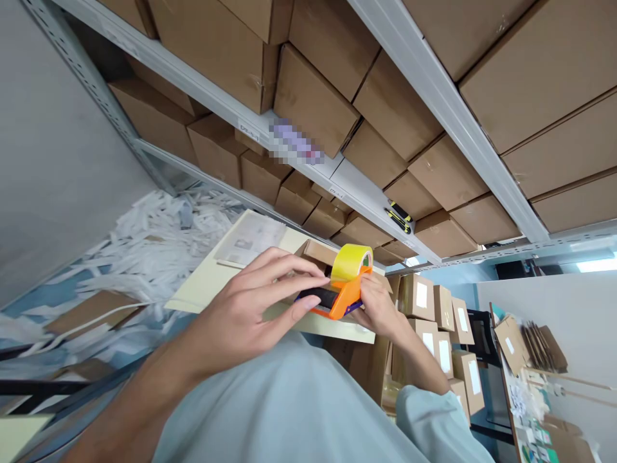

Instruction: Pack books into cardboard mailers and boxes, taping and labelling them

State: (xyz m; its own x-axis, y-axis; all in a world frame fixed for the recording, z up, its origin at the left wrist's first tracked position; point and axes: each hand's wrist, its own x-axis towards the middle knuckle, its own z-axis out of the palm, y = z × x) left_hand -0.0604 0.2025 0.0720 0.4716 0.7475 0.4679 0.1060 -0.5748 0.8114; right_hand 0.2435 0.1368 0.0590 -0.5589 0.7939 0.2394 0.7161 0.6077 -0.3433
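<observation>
My right hand (378, 302) is wrapped around the far side of an orange tape dispenser (348, 297) with a black roller or handle (321, 298). A yellow roll of tape (348, 262) sits on the dispenser. My left hand (255, 296) reaches in from the left, fingers stretched out. Its fingertips are at the tape's edge beside the roll, and the thumb lies apart near the black part. Whether the fingertips touch the tape I cannot tell. Behind the dispenser a small cardboard box (318, 252) stands on the pale yellow table (202, 283), partly hidden by my hands.
A clear sleeve with papers (253, 238) lies on the table. Shelves above hold many cardboard boxes (313, 96) and yellow-black cutters (399, 217). White paper strips (159, 238) heap on the floor at left. Labelled boxes (424, 296) are stacked at right, near another table (506, 386).
</observation>
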